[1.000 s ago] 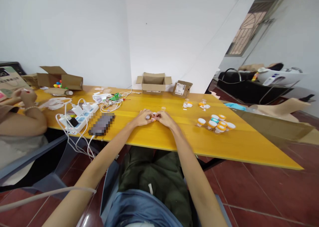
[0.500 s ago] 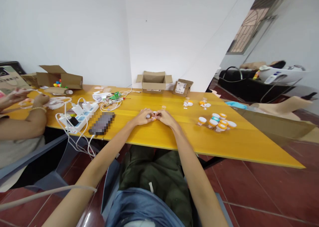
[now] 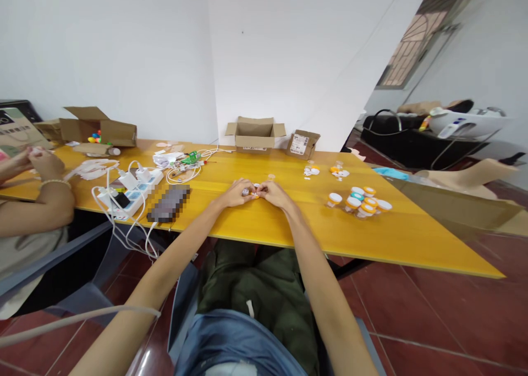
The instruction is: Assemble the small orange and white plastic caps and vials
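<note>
My left hand (image 3: 238, 193) and my right hand (image 3: 272, 193) meet over the middle of the yellow table, fingers pinched together. Between their fingertips is a small orange-and-white lid (image 3: 256, 195), largely covered by the fingers. A small whitish round piece (image 3: 246, 192) shows against my left fingers; its kind is unclear. Just behind my right hand stands a little clear cup (image 3: 271, 177). To the right, several small clear jars with orange, white or teal lids (image 3: 365, 203) stand in a cluster, one of them (image 3: 334, 200) slightly apart.
Loose lids and white pieces (image 3: 312, 171) lie farther back, with more (image 3: 340, 172) beside them. An open carton (image 3: 256, 137) and a smaller box (image 3: 303, 145) stand against the wall. On the left are a phone (image 3: 170, 203), a power strip (image 3: 136, 194) with cables and a co-worker's hands (image 3: 41, 159).
My hands stay in nearly the same place, still pinching the lid. At the left, the co-worker's hands have come together and lifted off the table items.
</note>
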Demonstrator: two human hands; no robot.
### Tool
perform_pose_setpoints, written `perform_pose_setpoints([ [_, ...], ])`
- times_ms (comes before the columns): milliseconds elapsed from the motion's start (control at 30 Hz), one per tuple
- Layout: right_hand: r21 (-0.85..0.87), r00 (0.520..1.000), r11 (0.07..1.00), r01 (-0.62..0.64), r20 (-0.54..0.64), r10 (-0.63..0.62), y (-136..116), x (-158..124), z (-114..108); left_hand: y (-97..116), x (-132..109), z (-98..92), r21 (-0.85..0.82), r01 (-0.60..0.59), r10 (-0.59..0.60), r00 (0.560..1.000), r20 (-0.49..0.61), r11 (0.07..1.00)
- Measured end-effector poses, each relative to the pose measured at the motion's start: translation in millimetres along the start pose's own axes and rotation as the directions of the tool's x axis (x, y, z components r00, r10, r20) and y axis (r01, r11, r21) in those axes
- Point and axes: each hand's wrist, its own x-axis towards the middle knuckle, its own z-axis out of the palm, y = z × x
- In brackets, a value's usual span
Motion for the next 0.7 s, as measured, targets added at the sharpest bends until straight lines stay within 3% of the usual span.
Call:
perform_pose_setpoints([
  [700,-0.07,1.0,0.997,-0.029,-0.013,0.028,-7.2,-0.9,-1.2,6.5,-1.4,-2.6,0.012,0.001,-0.002,1.0,0.011,1.0],
])
